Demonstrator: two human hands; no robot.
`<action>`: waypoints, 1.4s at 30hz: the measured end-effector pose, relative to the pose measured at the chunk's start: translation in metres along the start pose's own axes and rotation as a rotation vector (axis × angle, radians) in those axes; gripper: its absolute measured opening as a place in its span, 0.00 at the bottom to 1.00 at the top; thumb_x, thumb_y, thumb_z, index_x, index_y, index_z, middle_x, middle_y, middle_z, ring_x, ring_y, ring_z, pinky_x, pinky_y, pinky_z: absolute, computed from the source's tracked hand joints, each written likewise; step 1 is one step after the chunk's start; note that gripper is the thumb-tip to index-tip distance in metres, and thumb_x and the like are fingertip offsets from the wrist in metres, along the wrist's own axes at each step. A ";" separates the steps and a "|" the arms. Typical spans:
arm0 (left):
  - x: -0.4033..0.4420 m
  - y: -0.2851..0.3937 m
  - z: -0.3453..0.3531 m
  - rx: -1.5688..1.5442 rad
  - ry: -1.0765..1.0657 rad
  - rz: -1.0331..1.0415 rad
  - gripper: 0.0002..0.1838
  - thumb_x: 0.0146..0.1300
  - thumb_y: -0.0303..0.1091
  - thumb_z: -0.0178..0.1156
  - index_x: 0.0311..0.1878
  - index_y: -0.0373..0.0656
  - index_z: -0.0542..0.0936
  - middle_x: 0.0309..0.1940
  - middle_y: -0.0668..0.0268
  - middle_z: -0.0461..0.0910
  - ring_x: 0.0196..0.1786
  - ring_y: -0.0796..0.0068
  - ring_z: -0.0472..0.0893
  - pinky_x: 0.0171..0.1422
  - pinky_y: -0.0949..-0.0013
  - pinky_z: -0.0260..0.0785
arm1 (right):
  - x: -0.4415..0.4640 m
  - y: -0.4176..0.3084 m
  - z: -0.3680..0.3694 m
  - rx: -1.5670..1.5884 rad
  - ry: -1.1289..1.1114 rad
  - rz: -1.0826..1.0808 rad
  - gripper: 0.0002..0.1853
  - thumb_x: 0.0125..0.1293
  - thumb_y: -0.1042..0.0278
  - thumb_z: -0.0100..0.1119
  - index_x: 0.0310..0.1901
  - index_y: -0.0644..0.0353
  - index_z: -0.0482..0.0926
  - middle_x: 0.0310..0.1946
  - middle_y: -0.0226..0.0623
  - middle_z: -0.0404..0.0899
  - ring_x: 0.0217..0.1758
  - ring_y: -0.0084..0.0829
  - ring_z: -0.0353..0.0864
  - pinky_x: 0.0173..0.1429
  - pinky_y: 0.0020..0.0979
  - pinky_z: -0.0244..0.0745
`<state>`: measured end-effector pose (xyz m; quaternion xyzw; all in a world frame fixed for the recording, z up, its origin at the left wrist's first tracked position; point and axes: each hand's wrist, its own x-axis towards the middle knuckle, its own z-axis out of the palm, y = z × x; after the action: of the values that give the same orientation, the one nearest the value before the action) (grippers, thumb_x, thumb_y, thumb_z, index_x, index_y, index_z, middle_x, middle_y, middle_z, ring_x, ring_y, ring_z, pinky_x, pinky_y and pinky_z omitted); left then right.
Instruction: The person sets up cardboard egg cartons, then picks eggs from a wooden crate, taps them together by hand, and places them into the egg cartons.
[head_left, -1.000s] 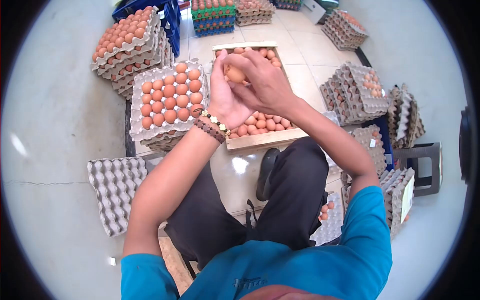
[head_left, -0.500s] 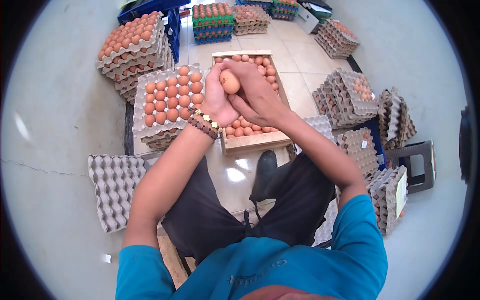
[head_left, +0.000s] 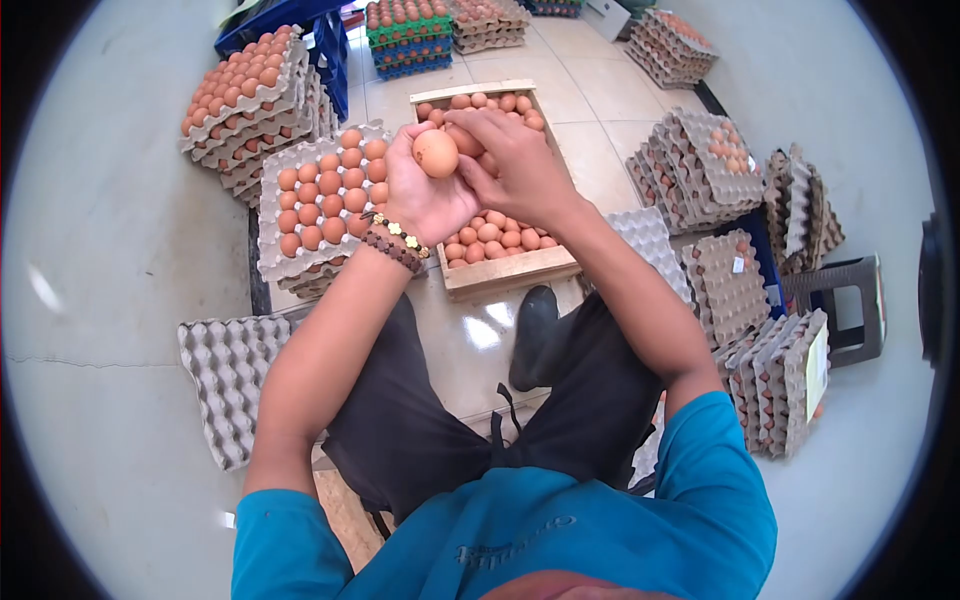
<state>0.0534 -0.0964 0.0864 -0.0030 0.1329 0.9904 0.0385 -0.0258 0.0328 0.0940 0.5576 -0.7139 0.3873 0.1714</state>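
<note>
A light brown egg [head_left: 436,154] with a dark blotch on its side rests in my left hand [head_left: 430,195], whose fingers curl around it. Close against it, my right hand [head_left: 520,165] bends its fingers over a second, darker egg [head_left: 464,140], which they partly cover. Both hands are above a wooden crate [head_left: 510,275] with many loose brown eggs [head_left: 490,236] inside. To the left of my left hand, a grey cardboard tray [head_left: 285,258] filled with rows of eggs tops a stack.
More stacked egg trays [head_left: 240,110] stand at the left, with green and blue trays [head_left: 410,45] at the back. Cardboard tray stacks [head_left: 695,170] line the right, near a grey stool [head_left: 850,305]. An eggless tray [head_left: 235,385] lies beside my left arm.
The cupped hands have parted slightly, and the blotched egg has turned and shifted left in my left hand. A darker egg now shows under my right fingers. The whole view has shifted a little.
</note>
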 end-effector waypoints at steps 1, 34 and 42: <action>0.001 -0.001 0.001 -0.009 -0.013 0.008 0.28 0.67 0.50 0.43 0.61 0.38 0.69 0.59 0.57 0.73 0.63 0.60 0.74 0.70 0.51 0.64 | -0.001 0.000 0.001 -0.018 0.007 0.009 0.24 0.59 0.69 0.63 0.58 0.62 0.73 0.45 0.48 0.80 0.48 0.48 0.80 0.53 0.42 0.76; 0.023 0.006 -0.009 0.131 0.002 -0.403 0.27 0.78 0.39 0.42 0.73 0.36 0.56 0.65 0.49 0.69 0.34 0.75 0.71 0.38 0.74 0.71 | -0.497 -0.052 -0.098 1.359 1.324 1.386 0.21 0.63 0.64 0.47 0.57 0.62 0.69 0.43 0.40 0.73 0.46 0.34 0.74 0.43 0.33 0.75; 0.028 -0.010 -0.009 0.312 -0.022 -0.405 0.28 0.77 0.47 0.46 0.69 0.35 0.60 0.36 0.65 0.70 0.31 0.77 0.67 0.35 0.74 0.68 | -0.636 -0.054 -0.096 -0.596 1.024 1.755 0.19 0.57 0.66 0.62 0.48 0.64 0.70 0.37 0.44 0.80 0.41 0.42 0.82 0.49 0.40 0.77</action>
<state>0.0267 -0.0867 0.0744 -0.0128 0.2805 0.9300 0.2372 0.2094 0.5220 -0.2549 -0.4481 -0.7753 0.3737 0.2418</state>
